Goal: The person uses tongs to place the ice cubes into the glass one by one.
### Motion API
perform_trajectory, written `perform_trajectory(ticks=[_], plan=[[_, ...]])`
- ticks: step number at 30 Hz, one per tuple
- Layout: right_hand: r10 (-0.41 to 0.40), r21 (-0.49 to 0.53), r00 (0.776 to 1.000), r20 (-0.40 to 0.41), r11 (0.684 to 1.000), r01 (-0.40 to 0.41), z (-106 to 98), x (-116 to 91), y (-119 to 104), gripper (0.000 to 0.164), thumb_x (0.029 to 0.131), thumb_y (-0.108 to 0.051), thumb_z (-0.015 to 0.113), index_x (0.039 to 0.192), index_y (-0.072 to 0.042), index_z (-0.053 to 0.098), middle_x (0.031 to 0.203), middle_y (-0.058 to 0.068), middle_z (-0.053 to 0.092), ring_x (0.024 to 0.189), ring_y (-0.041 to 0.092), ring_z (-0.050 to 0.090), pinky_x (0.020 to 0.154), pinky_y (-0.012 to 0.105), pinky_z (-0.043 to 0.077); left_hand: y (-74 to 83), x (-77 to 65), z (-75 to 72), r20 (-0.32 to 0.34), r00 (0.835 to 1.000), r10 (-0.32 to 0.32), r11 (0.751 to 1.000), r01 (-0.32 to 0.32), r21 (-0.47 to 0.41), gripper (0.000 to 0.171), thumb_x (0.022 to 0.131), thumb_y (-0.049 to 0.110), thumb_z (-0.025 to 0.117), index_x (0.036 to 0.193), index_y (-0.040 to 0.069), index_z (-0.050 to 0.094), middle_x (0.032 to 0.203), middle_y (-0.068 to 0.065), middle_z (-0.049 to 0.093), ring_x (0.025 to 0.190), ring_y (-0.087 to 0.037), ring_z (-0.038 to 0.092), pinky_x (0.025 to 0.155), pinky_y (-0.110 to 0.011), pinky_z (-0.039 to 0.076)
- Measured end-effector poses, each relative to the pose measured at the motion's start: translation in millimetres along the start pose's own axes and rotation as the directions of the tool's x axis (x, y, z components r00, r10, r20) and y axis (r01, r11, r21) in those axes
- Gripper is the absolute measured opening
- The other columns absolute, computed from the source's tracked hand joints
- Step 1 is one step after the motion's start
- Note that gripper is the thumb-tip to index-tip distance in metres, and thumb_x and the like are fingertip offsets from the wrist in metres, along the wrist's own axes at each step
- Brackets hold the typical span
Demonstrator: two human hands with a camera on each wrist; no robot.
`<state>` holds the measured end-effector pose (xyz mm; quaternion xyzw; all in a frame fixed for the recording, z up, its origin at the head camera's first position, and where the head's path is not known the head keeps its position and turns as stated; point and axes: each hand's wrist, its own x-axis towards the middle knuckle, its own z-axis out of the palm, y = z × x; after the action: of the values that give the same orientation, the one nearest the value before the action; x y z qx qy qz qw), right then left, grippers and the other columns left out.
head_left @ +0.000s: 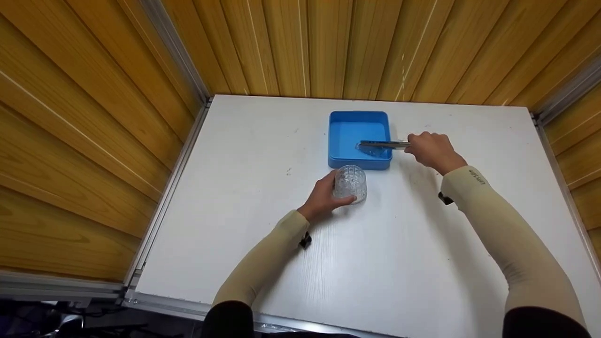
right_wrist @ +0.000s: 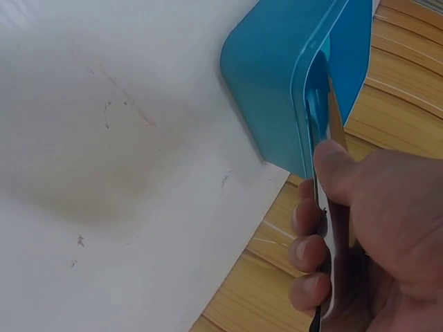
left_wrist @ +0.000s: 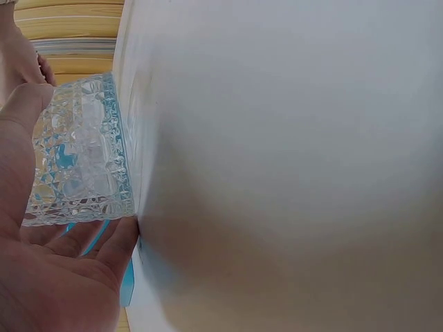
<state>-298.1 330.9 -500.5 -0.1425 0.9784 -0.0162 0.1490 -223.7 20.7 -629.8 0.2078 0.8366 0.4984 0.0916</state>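
Note:
My left hand (head_left: 324, 196) holds a clear glass (head_left: 351, 183) with a cut pattern, fingers and thumb around its sides. In the left wrist view the glass (left_wrist: 83, 149) stands at the white tabletop; its pattern obscures whether anything is inside. My right hand (head_left: 433, 151) grips a pair of metal tongs (head_left: 386, 144), which reach over the right rim of a square blue box (head_left: 359, 164). At the tips of the tongs, some clear, see-through material (head_left: 371, 151) lies low in the box; its kind is unclear. The right wrist view shows the thumb and curled fingers around the tongs (right_wrist: 336, 228).
The blue box stands on a white table (head_left: 244, 197) near its back edge, just beyond the glass. Wooden panel walls (head_left: 328, 51) rise behind and at both sides. A metal rail (head_left: 164, 202) runs along the table's left edge.

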Motion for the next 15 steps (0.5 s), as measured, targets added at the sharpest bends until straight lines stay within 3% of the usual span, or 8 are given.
perform_trajectory(ticks=[15], plan=[[-0.017,-0.011,0.999,-0.048,1.000,0.017,2.3,-5.2,3.5,0.031,0.101,-0.018,0.067,0.124,0.004,0.065,0.097,0.019,0.071,0.075,0.030,0.060,0.070,0.049,0.056,-0.3,-0.7,1.3,0.008,1.000,-0.017,1.000,0.017,-0.013,0.091,0.083,0.044,0.086,0.155,0.012,0.040,0.144,-0.001,0.057,0.126,-0.010,0.055,0.107,-0.027,0.046]])
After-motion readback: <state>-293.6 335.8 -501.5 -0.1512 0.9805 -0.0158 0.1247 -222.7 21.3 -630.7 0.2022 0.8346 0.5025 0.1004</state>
